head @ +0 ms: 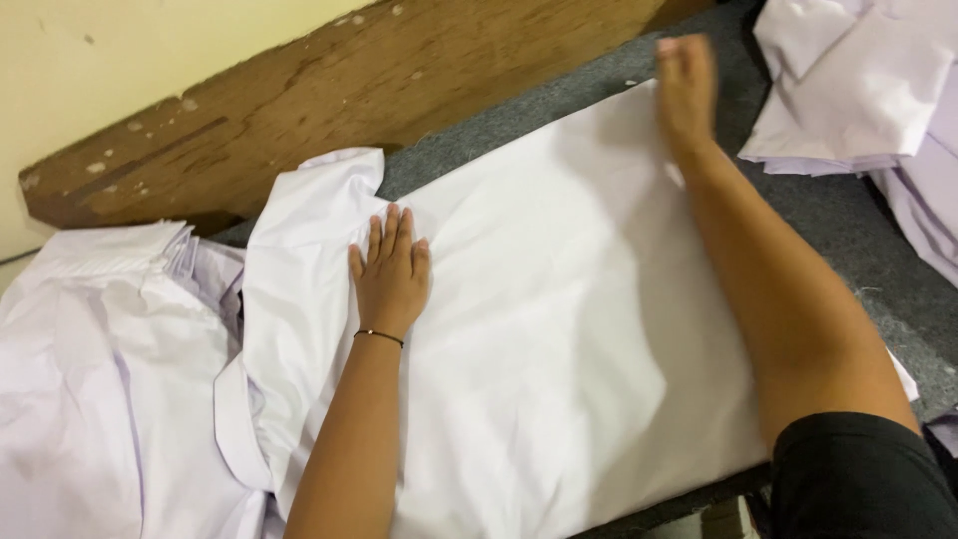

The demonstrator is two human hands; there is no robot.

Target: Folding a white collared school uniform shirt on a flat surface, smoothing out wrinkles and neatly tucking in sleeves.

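Cloth this thin looks limp and slippery, so I'd pinch its edges; both palms lie open, left hand (391, 276) and right hand (686, 92) flat on the white garment (559, 329) spread over the grey table (848, 215).

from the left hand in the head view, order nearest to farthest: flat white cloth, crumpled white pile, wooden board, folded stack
From the left hand:
1. flat white cloth, under the palm
2. crumpled white pile, left
3. wooden board, behind
4. folded stack, far right

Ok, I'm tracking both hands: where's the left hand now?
In the head view, the left hand lies flat on the white cloth, left of centre, beside its bunched edge and below the wooden board.
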